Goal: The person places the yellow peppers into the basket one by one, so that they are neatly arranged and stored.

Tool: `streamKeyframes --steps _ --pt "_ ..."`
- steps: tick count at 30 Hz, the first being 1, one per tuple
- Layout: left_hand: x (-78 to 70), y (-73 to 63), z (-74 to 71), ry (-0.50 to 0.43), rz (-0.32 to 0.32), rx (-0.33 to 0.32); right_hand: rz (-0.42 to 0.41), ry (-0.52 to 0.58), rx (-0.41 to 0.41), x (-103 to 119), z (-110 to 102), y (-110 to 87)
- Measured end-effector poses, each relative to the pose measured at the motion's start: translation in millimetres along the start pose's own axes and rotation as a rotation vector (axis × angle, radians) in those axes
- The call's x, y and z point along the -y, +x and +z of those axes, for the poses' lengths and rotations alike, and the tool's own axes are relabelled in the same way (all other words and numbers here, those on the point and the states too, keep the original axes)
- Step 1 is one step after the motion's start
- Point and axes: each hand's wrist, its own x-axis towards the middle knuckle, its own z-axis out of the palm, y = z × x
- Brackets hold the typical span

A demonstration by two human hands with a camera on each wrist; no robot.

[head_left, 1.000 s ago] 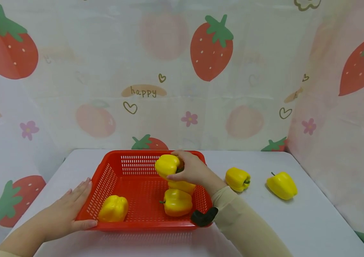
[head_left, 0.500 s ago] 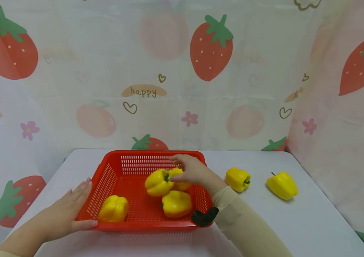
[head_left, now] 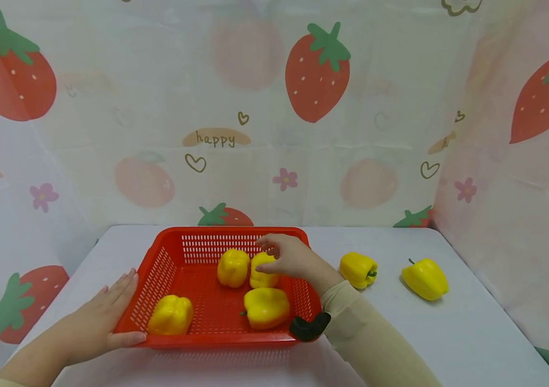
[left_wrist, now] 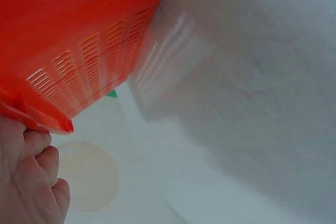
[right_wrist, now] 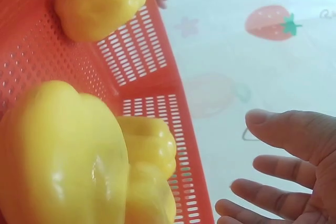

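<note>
A red plastic basket (head_left: 206,338) sits on the white table, with several yellow bell peppers inside. One bell pepper (head_left: 171,315) lies in its front left corner. Three more cluster on the right: a bell pepper (head_left: 233,269) at the back, a second bell pepper (head_left: 263,279) beside it, partly hidden by my right thumb, and a third bell pepper (head_left: 266,308) in front. My right hand (head_left: 296,260) hovers over them, holding nothing; its fingers and thumb are spread in the right wrist view. Along the basket's left rim rests my left hand (head_left: 92,322), fingers extended, thumb at the front corner.
Two bell peppers lie on the table right of the basket: a nearer bell pepper (head_left: 358,270) and a farther bell pepper (head_left: 425,279). A black curved piece (head_left: 310,326) sits at my right cuff. A strawberry-print curtain (head_left: 376,107) encloses the back and sides.
My right hand has let go of a bell pepper, which dropped and rolled left to the back of the basket. The neighbouring peppers shifted slightly. My left hand has stayed put.
</note>
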Motion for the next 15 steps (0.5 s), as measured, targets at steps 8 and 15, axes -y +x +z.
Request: streamKeyframes --steps 8,15 --pt "1.1 0.4 1.8 0.009 0.002 0.002 -0.03 -0.002 -0.032 -3 -4 -3.3" --pt "2.5 0.9 2.3 0.012 0.008 -0.004 -0.069 -0.012 -0.078 -5 -12 -7.6"
